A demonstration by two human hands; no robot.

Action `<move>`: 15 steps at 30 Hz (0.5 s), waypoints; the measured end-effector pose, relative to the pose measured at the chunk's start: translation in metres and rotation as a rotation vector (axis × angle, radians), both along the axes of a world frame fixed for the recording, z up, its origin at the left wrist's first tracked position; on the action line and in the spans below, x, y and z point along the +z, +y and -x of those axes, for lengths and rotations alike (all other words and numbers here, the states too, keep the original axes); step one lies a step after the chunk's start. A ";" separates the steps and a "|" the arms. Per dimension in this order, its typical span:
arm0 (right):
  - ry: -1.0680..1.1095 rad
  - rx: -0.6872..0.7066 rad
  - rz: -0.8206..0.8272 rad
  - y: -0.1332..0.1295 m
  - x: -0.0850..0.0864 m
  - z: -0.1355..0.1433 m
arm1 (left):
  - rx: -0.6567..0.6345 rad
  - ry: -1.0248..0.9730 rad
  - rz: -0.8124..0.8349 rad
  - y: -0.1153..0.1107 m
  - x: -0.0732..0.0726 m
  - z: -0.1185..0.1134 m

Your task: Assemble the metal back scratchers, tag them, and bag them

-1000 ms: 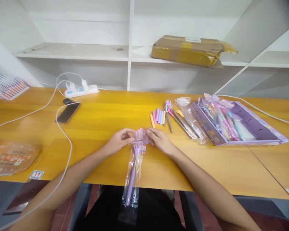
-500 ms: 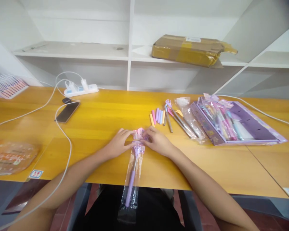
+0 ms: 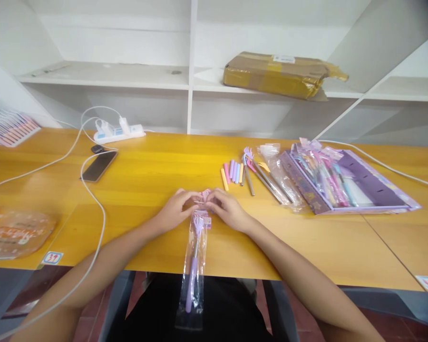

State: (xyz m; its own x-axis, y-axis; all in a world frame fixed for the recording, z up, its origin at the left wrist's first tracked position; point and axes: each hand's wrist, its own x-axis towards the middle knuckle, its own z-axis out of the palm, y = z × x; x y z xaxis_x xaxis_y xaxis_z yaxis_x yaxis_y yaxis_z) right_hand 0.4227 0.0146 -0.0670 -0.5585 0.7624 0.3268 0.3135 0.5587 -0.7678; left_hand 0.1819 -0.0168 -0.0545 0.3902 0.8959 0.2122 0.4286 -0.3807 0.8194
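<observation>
1. Both hands meet at the top end of the clear packet: our left hand and right hand pinch the pink header flap between fingertips, knuckles almost touching.
2. Position of the packet: its upper end rests on the yellow table near the front edge; the lower end hangs past that edge over our lap. A purple pen with a fringed top shows through the film.
3. Change noted against the frames of one second and half a second ago: the hands have drawn closer together, and the flap, earlier spread wide between them, now appears smaller and partly covered by the fingers. The packet has shifted slightly towards us and to the left.
4. Reading of this change: we judge that the grip has tightened on the sealed end, consistent with working the flap open. Whether the seal has parted cannot be told from this view.
5. Surroundings, to the right: loose pastel pen caps, bare metal pens and an empty wrapper lie just beside a purple display box holding further wrapped pens.
6. To the left: a phone and a power strip, well apart from the hands.
</observation>
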 end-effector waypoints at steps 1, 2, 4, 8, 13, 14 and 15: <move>-0.010 -0.023 -0.010 0.001 0.000 -0.001 | 0.002 -0.034 0.021 0.000 0.000 0.000; -0.039 -0.053 -0.030 0.002 -0.001 -0.003 | 0.007 -0.067 0.039 0.000 -0.001 0.000; -0.146 -0.116 -0.085 0.006 -0.001 -0.006 | 0.007 -0.092 0.048 0.000 0.000 0.001; -0.326 -0.148 -0.121 0.012 -0.006 -0.011 | 0.004 -0.073 0.065 0.001 0.000 0.002; -0.374 -0.172 -0.078 0.014 -0.012 -0.010 | 0.015 -0.267 0.228 0.003 -0.014 0.001; -0.380 -0.176 -0.068 0.014 -0.012 -0.010 | 0.012 -0.292 0.247 0.004 -0.017 0.001; -0.384 -0.176 -0.061 0.014 -0.012 -0.010 | 0.013 -0.305 0.260 0.004 -0.019 0.001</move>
State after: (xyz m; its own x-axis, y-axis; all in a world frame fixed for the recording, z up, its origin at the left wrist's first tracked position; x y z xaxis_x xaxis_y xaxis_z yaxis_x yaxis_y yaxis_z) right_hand 0.4327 0.0290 -0.0793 -0.5117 0.8427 0.1675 0.6649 0.5119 -0.5439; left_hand 0.1809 -0.0129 -0.0733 0.3322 0.9396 0.0822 0.1539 -0.1400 0.9781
